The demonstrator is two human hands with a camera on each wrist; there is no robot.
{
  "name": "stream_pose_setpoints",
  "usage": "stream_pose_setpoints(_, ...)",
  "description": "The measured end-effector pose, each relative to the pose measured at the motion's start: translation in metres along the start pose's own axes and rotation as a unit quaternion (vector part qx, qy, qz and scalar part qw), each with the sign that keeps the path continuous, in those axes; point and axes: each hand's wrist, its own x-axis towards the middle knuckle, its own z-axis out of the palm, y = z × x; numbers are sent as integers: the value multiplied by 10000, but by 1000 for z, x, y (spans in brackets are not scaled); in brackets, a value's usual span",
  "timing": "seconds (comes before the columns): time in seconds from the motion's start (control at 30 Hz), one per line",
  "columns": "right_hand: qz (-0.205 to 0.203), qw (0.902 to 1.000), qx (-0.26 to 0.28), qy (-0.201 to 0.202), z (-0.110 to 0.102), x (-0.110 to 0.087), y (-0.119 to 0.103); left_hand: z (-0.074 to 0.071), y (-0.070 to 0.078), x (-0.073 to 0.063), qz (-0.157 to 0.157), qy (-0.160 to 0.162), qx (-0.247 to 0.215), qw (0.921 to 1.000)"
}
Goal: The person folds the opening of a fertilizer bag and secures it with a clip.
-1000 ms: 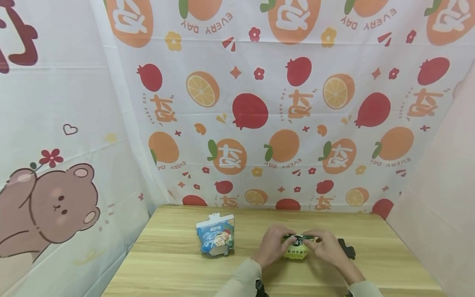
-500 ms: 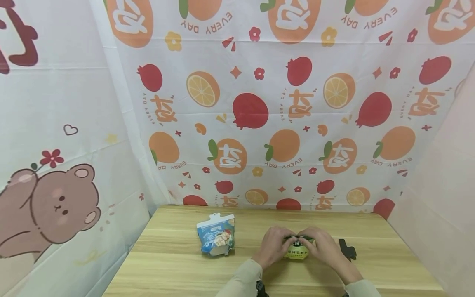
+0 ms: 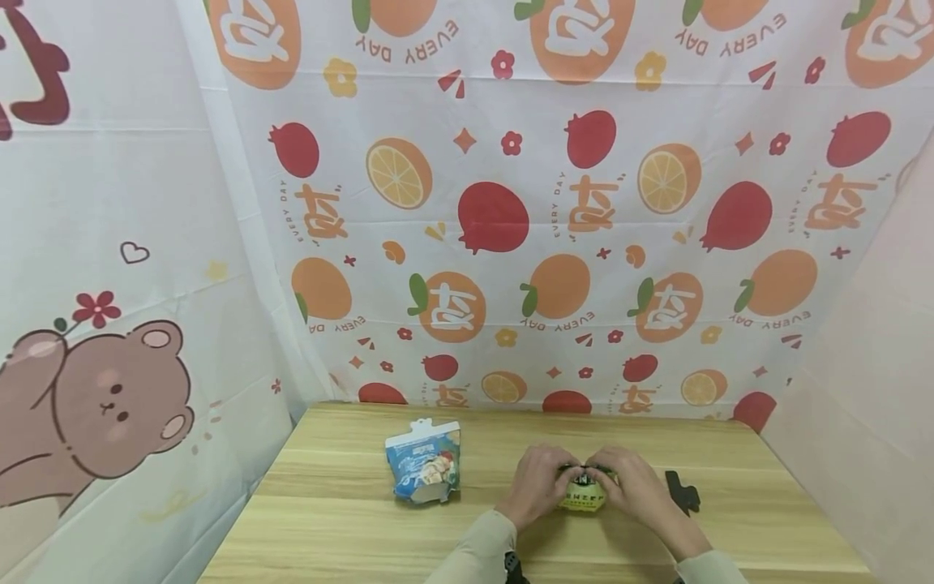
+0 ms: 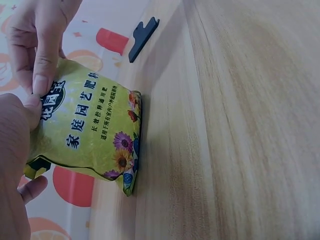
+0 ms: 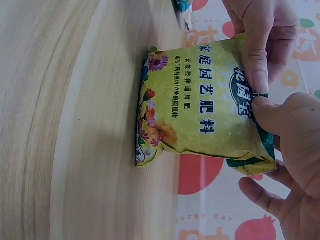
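A yellow-green fertilizer bag point(image 3: 582, 500) stands upright on the wooden table with its top folded over. My left hand point(image 3: 538, 485) and right hand point(image 3: 629, 487) pinch that top edge from either side, thumbs on the front and nearly meeting in the middle. Chinese lettering and printed flowers cover the front of the bag point(image 4: 85, 120) in the left wrist view. From the right wrist view, a dark green folded corner of the bag point(image 5: 200, 100) shows beside the right hand point(image 5: 295, 145). Fingers behind the bag are partly hidden. Right of the hands lies a black bag clip point(image 3: 683, 491).
To the left on the table point(image 3: 328, 519) stands a blue snack-like bag point(image 3: 426, 470), closed along its top by a white clip point(image 3: 423, 432). Printed cloth curtains point(image 3: 511, 284) hang behind the table and on the left side.
My right hand has shifted left along the top of the fertilizer bag, closer to my left hand, and covers more of the folded edge. The clip and the blue bag stayed put.
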Motion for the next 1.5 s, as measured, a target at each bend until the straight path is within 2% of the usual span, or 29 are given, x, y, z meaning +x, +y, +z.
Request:
stream_pose_setpoints(0.23, 121, 9999, 48, 9, 1, -1, 3, -1, -1, 0, -95, 18, 54, 9999)
stream_pose_setpoints(0.4, 66, 9997, 179, 169, 2, -2, 4, -3, -2, -1, -126, -10, 26, 9999)
stream_pose_setpoints(0.73, -25, 9981, 567, 240, 1, -1, 7, -7, -4, -1, -245, 21, -365, 9990)
stream_pose_setpoints(1.07, 105, 9957, 874, 273, 5, -4, 14, -11, -7, -4, -254, -222, -715, 9969)
stream_pose_setpoints(1.3, 93, 9955, 888, 312, 5, -7, 17, -14, -7, -4, -346, -420, -730, 9958)
stream_pose_setpoints(1.5, 222, 9955, 893, 236, 2, -9, 17, -15, -9, -7, -274, -560, -623, 9961)
